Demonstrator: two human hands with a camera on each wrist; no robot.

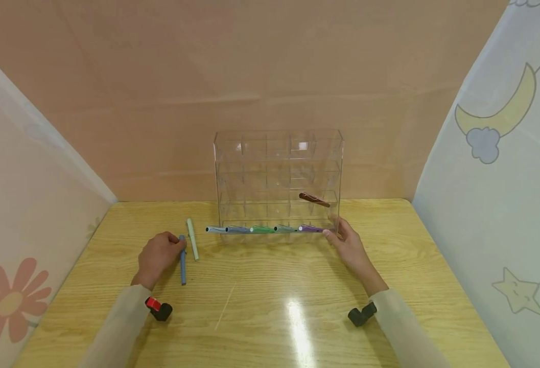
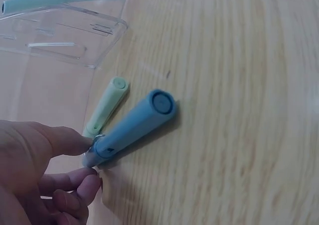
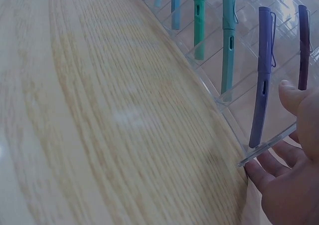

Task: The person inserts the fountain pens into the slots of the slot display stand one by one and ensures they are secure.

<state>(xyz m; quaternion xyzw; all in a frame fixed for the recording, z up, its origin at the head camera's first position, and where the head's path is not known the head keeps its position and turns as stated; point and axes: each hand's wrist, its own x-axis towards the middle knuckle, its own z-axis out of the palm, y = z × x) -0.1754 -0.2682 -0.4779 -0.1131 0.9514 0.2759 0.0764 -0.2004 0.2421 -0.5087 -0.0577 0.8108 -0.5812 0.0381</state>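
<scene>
My left hand (image 1: 159, 255) pinches a blue pen (image 1: 183, 271) near its far end, between thumb and fingers, over the left of the table. In the left wrist view the pen's near end points towards the camera. Beside it lies a pale green pen (image 1: 193, 240), apart from the fingers. A clear acrylic pen rack (image 1: 342, 168) stands upright at the back. My right hand (image 1: 350, 250) grips its lower right side, thumb in front and fingers around the edge, close to a purple pen (image 3: 262, 80) in the lowest row.
More pens share the rack's lowest row: a light blue (image 1: 214, 229), a blue-grey (image 1: 237, 230), a green (image 1: 262, 229) and a teal one (image 1: 285, 229). One row higher lies a dark red pen (image 1: 314, 199). The wooden table (image 1: 251, 317) meets cloth-covered walls.
</scene>
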